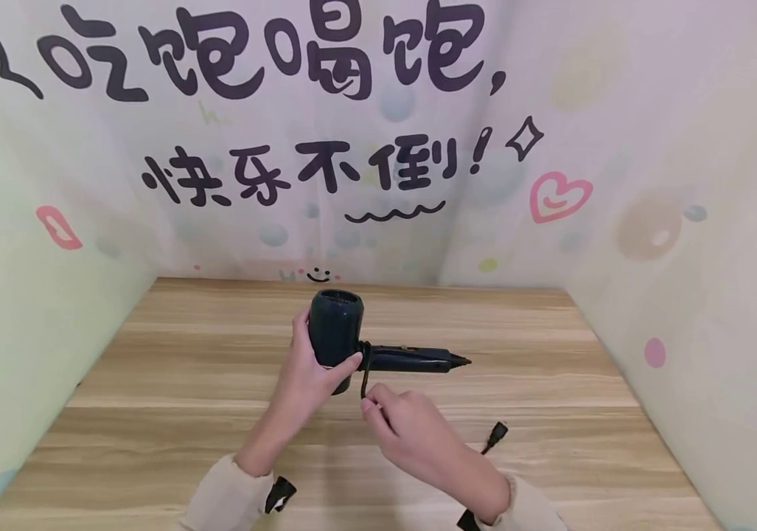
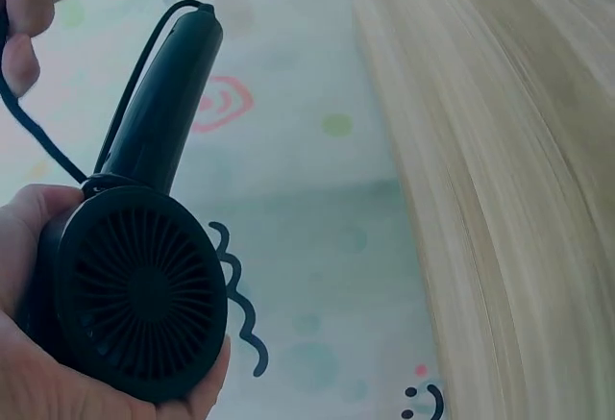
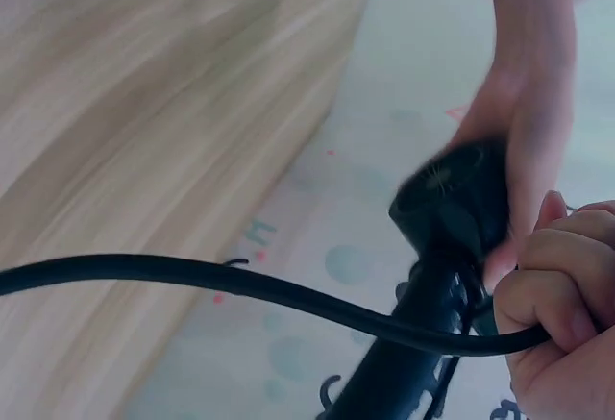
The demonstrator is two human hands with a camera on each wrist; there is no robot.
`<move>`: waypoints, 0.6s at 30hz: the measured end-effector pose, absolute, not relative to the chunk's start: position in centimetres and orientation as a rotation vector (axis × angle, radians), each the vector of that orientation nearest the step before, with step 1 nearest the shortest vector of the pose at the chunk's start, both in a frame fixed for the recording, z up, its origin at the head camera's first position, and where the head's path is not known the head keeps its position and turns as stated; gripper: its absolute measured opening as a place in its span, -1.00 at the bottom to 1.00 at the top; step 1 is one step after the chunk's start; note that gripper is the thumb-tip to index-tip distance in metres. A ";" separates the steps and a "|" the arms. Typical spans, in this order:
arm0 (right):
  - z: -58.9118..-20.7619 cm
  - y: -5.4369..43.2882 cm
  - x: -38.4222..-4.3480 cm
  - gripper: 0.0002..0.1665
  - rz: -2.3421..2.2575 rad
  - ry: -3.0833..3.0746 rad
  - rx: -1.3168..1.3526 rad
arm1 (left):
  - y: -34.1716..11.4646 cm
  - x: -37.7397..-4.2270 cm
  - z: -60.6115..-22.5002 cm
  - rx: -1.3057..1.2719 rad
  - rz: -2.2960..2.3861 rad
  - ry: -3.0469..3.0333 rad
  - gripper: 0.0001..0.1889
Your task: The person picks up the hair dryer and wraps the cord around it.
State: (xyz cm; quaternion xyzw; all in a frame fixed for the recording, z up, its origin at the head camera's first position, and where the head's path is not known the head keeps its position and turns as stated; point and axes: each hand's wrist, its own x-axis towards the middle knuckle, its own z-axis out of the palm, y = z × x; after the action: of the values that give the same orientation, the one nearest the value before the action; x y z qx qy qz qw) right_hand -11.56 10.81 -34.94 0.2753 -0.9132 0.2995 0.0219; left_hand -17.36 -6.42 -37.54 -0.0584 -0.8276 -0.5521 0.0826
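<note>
Left hand (image 1: 305, 380) clasps the hair dryer (image 1: 336, 333) round its barrel, above the wooden tabletop (image 1: 172, 413); the right hand (image 1: 413, 426) pinches its power cord (image 1: 365, 380) — already looped at the handle's base — while the slack and plug (image 1: 499, 434), beside the right forearm (image 1: 478, 479), look still unwound.

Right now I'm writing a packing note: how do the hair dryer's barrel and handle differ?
The barrel is wide; the handle is slimmer. In the head view, the barrel stands roughly upright, while the handle juts rightward. The barrel ends in a slotted grille, the handle in a tapered tip. Both are dark and glossy.
</note>
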 end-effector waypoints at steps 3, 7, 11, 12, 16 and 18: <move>-35.2 10.6 -11.7 -0.75 0.917 -2.811 0.896 | -6.4 -17.5 -37.6 -0.162 -1.708 -2.411 -0.02; -35.7 10.9 -12.0 -0.79 0.874 -2.759 0.932 | -6.8 -17.6 -37.4 -0.123 -1.774 -2.347 -0.02; -36.4 11.3 -12.6 -0.81 0.781 -2.718 1.002 | -7.0 -17.2 -36.7 -0.084 -1.851 -2.356 -0.03; -36.7 11.4 -12.9 -0.81 0.761 -2.714 1.013 | -7.0 -17.1 -36.5 -0.072 -1.872 -2.363 -0.03; -37.5 11.6 -13.7 -0.82 0.726 -2.728 1.011 | -7.0 -16.6 -35.7 -0.048 -1.935 -2.360 -0.06; -37.7 11.6 -13.9 -0.82 0.739 -2.740 1.011 | -6.9 -16.4 -35.4 -0.053 -1.959 -2.351 -0.08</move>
State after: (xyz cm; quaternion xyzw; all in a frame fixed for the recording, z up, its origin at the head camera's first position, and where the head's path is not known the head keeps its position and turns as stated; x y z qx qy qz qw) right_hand -13.93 11.65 -37.68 0.3349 -0.9076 0.2447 0.0645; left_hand -16.37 -6.90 -35.42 -0.0174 -0.7675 -0.6395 0.0403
